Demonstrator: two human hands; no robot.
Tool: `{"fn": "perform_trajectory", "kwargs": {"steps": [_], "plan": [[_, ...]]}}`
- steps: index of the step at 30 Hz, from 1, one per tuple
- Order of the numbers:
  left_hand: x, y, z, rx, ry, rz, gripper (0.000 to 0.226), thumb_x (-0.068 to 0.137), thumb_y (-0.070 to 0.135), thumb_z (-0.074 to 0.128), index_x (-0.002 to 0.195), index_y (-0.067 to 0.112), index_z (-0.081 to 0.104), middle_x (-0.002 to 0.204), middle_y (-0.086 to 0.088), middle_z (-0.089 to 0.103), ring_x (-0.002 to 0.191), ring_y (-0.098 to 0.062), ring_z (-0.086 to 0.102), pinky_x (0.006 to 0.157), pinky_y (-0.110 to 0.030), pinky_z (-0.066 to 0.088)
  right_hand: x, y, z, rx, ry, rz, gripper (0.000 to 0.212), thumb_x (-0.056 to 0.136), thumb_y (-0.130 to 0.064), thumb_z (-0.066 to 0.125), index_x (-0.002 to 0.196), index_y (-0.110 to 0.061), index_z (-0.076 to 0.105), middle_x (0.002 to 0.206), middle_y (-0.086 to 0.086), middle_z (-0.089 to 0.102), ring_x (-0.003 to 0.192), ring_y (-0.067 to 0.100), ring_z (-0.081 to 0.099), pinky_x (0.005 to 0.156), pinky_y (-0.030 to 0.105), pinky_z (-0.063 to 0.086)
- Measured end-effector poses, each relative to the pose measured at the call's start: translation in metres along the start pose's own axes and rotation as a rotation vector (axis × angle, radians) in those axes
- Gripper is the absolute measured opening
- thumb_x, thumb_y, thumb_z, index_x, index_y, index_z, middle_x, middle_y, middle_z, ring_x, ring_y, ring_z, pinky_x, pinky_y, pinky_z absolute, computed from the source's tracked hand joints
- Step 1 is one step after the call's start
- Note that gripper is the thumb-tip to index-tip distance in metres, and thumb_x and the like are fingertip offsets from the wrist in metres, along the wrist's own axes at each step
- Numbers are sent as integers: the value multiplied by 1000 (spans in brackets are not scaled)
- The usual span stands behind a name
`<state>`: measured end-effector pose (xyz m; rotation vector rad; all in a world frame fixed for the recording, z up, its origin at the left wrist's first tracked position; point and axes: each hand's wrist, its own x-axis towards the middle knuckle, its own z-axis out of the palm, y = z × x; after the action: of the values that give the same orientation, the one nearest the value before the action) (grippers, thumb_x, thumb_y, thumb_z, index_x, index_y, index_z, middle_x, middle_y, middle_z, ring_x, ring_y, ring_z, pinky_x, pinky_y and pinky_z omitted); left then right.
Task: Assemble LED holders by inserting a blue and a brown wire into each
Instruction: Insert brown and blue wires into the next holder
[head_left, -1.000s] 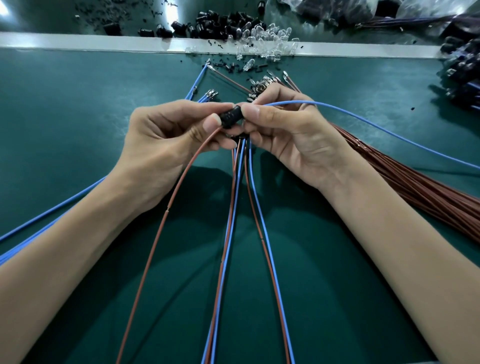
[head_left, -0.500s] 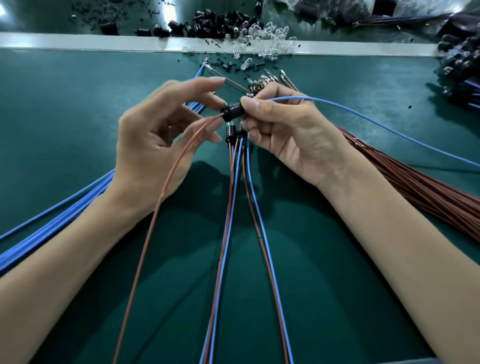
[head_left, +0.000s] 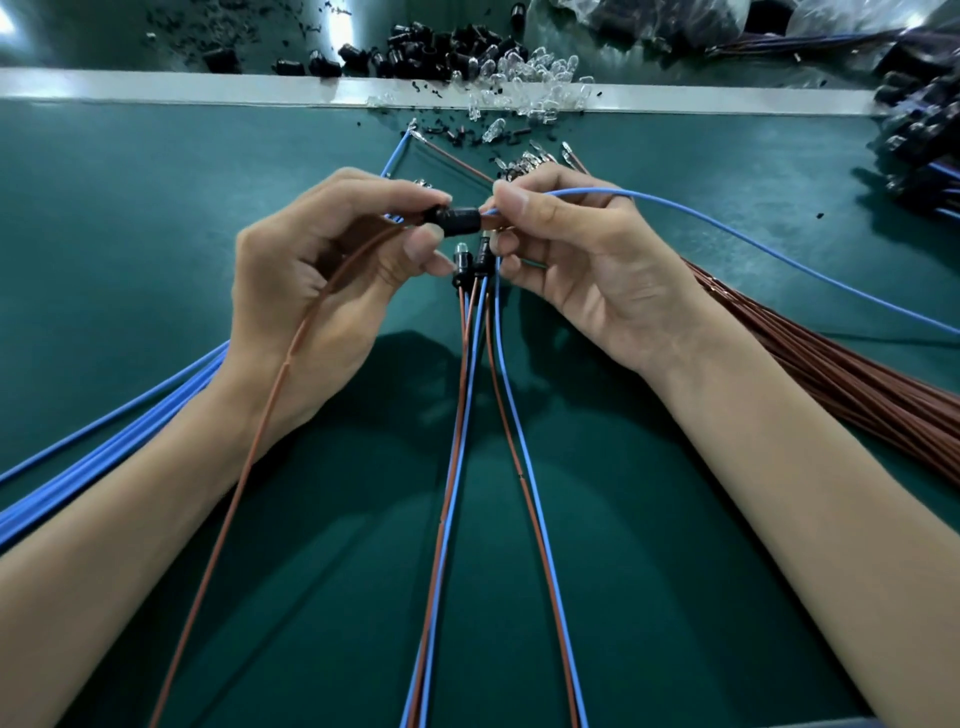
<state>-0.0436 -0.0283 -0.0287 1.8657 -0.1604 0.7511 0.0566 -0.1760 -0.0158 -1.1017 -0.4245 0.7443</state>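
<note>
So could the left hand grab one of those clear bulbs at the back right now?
Probably not yet: the left hand is pinching the black holder, and the clear bulbs lie beyond it. Nothing blocks the way.

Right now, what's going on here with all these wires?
A person is wiring a black LED holder, held above a green mat. The left hand pinches the holder, with a brown wire trailing across its palm. The right hand pinches a blue wire at the holder's other end. A few wired holders hang just below the fingers, and bundles of blue wires and brown wires lie to either side.
</note>
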Motion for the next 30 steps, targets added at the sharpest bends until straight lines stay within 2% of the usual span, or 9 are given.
{"fn": "perform_trajectory", "kwargs": {"steps": [3, 5, 9, 11, 16, 21, 26, 30], "plan": [[-2, 0, 0, -64, 38, -58, 21, 91, 8, 60, 111, 13, 56, 85, 10, 69, 74, -5, 69, 73, -22, 52, 0, 1, 0, -1, 2, -1, 12, 86, -11, 60, 74, -11, 60, 70, -2, 68, 59, 8, 59, 58, 18, 49], [-2, 0, 0, -104, 53, -95, 18, 91, 13, 60, 109, 16, 58, 81, 14, 71, 73, -8, 69, 73, -22, 51, 1, 1, -1, 0, -3, 3, 13, 88, -14, 59, 76, -11, 60, 73, -1, 69, 60, 8, 60, 58, 18, 49], [-1, -2, -3, -204, 80, -170, 12, 90, 20, 61, 100, 15, 64, 86, 7, 73, 72, -14, 69, 77, -35, 52, 2, 2, -3, -3, -23, 10, 19, 91, -17, 57, 75, -14, 66, 77, 1, 71, 62, 8, 61, 59, 18, 50], [-1, -2, -3, -244, 90, -193, 9, 89, 22, 63, 97, 21, 67, 86, 4, 73, 72, -17, 68, 79, -40, 51, 2, 2, -3, -8, -18, 7, 22, 92, -18, 57, 74, -15, 67, 77, 1, 71, 61, 8, 61, 59, 18, 50], [2, -1, -4, -295, 180, -257, 6, 90, 23, 59, 89, 25, 65, 85, 7, 72, 69, -12, 68, 79, -35, 52, 4, 1, -4, -8, 132, -32, 23, 95, -17, 56, 74, -14, 65, 74, 0, 70, 58, 6, 61, 57, 17, 49], [6, -2, -4, -361, 255, -371, 10, 94, 16, 53, 85, 16, 57, 85, 6, 73, 66, -9, 67, 74, -23, 50, 5, 1, -3, -5, 397, -272, 12, 91, -9, 62, 79, -10, 63, 72, 4, 70, 60, 11, 63, 59, 21, 52], [7, -5, -4, -363, 270, -457, 12, 94, 16, 54, 83, 15, 57, 80, 4, 73, 65, -10, 67, 75, -25, 50, 2, 5, 3, -149, 422, -463, 15, 81, 4, 69, 78, -9, 65, 71, 4, 68, 64, 12, 63, 66, 24, 53], [8, -6, -5, -357, 270, -458, 4, 91, 14, 57, 89, 15, 60, 79, 4, 73, 65, -10, 66, 74, -22, 50, 4, 4, 2, -364, 517, -606, 19, 79, -2, 73, 73, -17, 65, 76, -1, 66, 76, 11, 61, 77, 34, 54]]}}
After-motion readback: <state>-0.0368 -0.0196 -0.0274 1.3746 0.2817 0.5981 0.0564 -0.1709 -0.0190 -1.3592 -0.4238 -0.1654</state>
